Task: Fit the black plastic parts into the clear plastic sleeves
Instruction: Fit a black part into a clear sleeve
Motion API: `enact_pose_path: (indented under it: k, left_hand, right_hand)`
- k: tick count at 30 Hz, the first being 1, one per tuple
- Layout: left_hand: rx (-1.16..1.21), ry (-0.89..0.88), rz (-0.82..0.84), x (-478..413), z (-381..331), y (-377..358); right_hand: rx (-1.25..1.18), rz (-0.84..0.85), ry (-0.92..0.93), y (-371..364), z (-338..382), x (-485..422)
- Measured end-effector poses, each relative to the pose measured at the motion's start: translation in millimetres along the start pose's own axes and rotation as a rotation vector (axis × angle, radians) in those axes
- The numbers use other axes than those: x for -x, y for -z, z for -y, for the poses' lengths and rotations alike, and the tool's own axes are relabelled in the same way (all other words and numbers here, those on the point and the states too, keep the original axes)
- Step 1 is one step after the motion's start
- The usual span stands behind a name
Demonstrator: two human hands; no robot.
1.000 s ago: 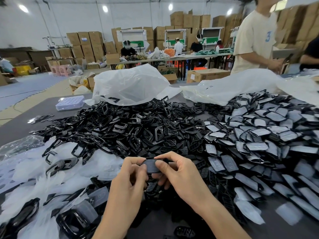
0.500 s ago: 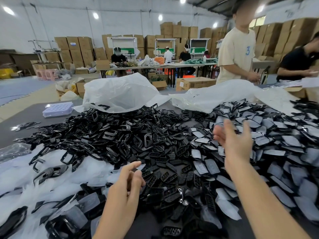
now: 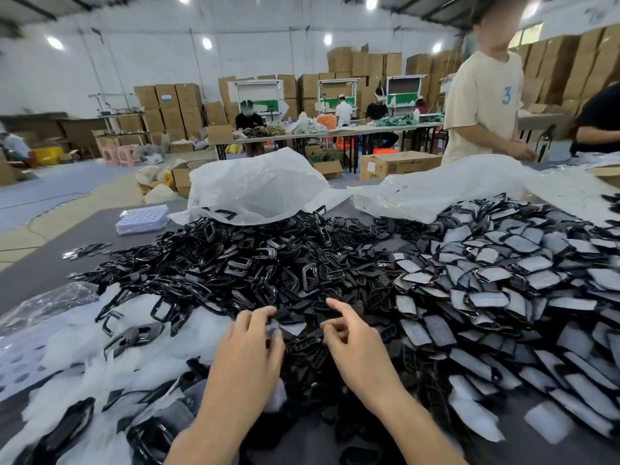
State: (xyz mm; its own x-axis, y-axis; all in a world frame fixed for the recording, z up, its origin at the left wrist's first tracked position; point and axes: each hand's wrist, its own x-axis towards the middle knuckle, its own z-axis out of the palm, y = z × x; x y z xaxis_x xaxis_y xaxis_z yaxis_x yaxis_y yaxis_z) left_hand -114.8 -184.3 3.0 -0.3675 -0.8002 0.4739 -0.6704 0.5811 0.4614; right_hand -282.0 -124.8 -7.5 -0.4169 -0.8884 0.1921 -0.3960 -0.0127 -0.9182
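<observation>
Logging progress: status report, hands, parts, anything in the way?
Left hand curled at a clear sleeve, grip unclear. Right hand empty, above the black parts. Sleeved pile at right; nothing blocking.

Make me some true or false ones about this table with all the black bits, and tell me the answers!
1. The left hand and the right hand are both above the black parts. True.
2. The sleeved parts are heaped on the right side of the table. True.
3. The pale dimpled tray sits on the right. False: it sits at the far left.
4. The person in the cream T-shirt is sitting down. False: they are standing at the table's far right.
</observation>
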Motion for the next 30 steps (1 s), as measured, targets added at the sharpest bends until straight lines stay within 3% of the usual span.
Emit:
enact_pose_path:
  k: [6,10,16,23,26,28,30]
  left_hand:
    - [-0.295,0.192,0.192,-60.9,15.2,-6.0]
    - [-0.451,0.201,0.381,-84.0,7.4,-19.5]
    - [-0.661,-0.076,0.219,-74.7,3.9,-28.2]
    - [-0.868,-0.297,0.247,-76.0,6.9,-21.9]
    - [-0.783,-0.340,0.144,-76.9,8.8,-14.1]
    - [-0.523,-0.238,0.050,-78.4,9.8,-1.9]
    - [-0.117,-0.053,0.062,-77.0,8.7,10.4]
  right_hand:
    - [-0.025,0.004,-0.032,1.2,-8.5,-3.4]
    - [-0.094,-0.015,-0.041,1.9,-11.3,-7.2]
    - [-0.130,-0.020,-0.029,2.5,-12.7,-7.3]
    - [-0.157,-0.025,-0.032,4.2,-12.2,-6.0]
    - [-0.184,-0.019,-0.034,5.5,-11.4,-5.8]
    - [-0.203,-0.014,-0.033,6.4,-10.2,-5.5]
    - [-0.208,-0.009,-0.027,6.4,-7.3,-4.4]
